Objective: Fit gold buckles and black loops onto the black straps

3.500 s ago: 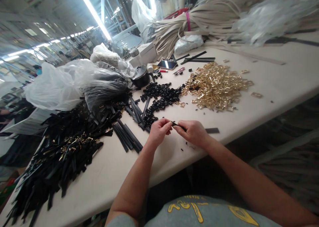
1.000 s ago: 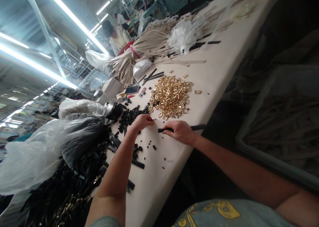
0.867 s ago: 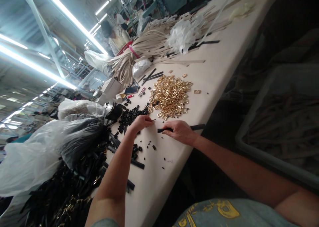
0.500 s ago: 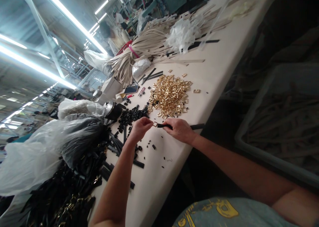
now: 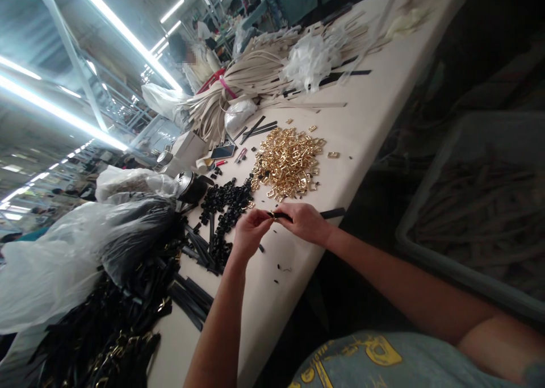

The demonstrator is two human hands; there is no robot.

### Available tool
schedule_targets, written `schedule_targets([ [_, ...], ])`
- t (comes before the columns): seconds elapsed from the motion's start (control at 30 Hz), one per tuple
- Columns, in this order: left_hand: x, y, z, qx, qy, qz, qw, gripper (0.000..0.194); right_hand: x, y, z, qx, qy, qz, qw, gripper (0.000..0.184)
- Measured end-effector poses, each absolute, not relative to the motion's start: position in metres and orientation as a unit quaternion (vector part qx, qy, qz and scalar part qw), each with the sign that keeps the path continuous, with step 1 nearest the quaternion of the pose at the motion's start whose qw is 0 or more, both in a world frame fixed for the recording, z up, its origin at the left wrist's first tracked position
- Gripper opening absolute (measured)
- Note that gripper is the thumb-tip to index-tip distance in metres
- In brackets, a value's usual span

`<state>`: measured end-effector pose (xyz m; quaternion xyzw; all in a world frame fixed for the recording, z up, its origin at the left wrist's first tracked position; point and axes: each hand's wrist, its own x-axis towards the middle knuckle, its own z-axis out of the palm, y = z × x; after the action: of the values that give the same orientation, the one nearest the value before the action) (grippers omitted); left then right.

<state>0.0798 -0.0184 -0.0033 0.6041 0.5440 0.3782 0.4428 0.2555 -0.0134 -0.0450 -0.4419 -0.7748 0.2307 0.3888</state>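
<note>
Head view: two hands met above a pale table (image 5: 340, 144) at a black strip (image 5: 332, 213) and a small gold frame (image 5: 273, 215).
The left hand (image 5: 252, 229) pinched narrowly at the gold frame, by the strip's near end; the right hand (image 5: 305, 223) was closed around the black strip, whose other end stuck out toward the table's edge. Whether the strip ran through the frame could not be told. Doing this well seemed to call for a short grip close to the frame, light pressure, and the strip kept untwisted. The strip looked flat, matte and bendable; beyond lay a pile of shiny, rectangular frames (image 5: 292, 163), with squat, glossy black loops (image 5: 226, 199) heaped beside it.
</note>
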Motion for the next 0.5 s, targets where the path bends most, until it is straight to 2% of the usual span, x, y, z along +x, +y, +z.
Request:
schedule_targets([
  [0.13,0.079,-0.037,0.001,0.700,0.549,0.343,0.302,0.001,0.252,-0.018,-0.042,-0.415,-0.826,0.203,0.322,0.007],
  [0.17,0.077,-0.042,0.003,0.710,0.553,0.328,0.286,0.002,0.252,-0.021,-0.040,-0.405,-0.834,0.205,0.312,0.006],
  [0.4,0.049,-0.064,0.010,0.719,0.575,0.286,0.265,0.002,0.258,-0.032,-0.024,-0.402,-0.833,0.274,0.264,0.010],
  [0.5,0.037,-0.070,0.005,0.687,0.582,0.297,0.316,0.005,0.257,-0.031,-0.023,-0.399,-0.827,0.302,0.255,0.012],
])
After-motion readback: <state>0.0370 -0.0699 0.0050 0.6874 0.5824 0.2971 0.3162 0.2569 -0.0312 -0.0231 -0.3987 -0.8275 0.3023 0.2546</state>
